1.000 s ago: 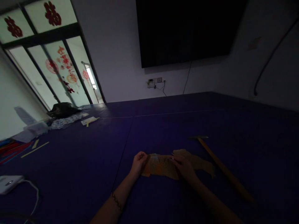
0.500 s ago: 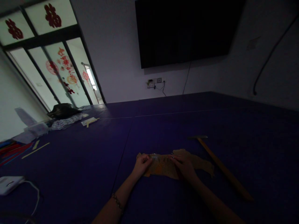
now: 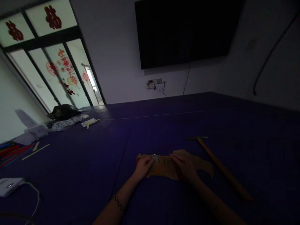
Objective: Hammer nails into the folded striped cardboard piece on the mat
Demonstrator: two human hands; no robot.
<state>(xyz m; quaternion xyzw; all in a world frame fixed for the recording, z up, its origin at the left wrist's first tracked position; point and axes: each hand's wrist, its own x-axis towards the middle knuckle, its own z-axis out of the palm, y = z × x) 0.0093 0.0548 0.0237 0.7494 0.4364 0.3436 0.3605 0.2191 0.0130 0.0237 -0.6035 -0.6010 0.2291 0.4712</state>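
A torn, wrinkled piece of brown paper or thin cardboard (image 3: 164,170) lies on the purple surface, with dark markings, an orange patch and a shiny clear patch near its upper left. My left hand (image 3: 142,167) is closed on its left end, thumb pointing inward. Across its right part rests my right hand (image 3: 185,165), fingers stretched to the left and fingertips near the upper edge. Something dark red shows beside the right palm; its kind is unclear. To the right lies a hammer (image 3: 221,165) with a thin metal head and a long wooden handle.
Far left on the purple surface (image 3: 82,162) are red and blue strips (image 3: 16,153), pale yellow strips (image 3: 35,152), plastic bags (image 3: 67,122) and a black bag (image 3: 63,111). A white device (image 3: 10,186) with a cable sits at the near left. A wall screen (image 3: 187,31) hangs ahead.
Both hands stay on the brown piece. My left thumb has shifted slightly right and down, and my right fingers have moved a little. The hammer lies unmoved.
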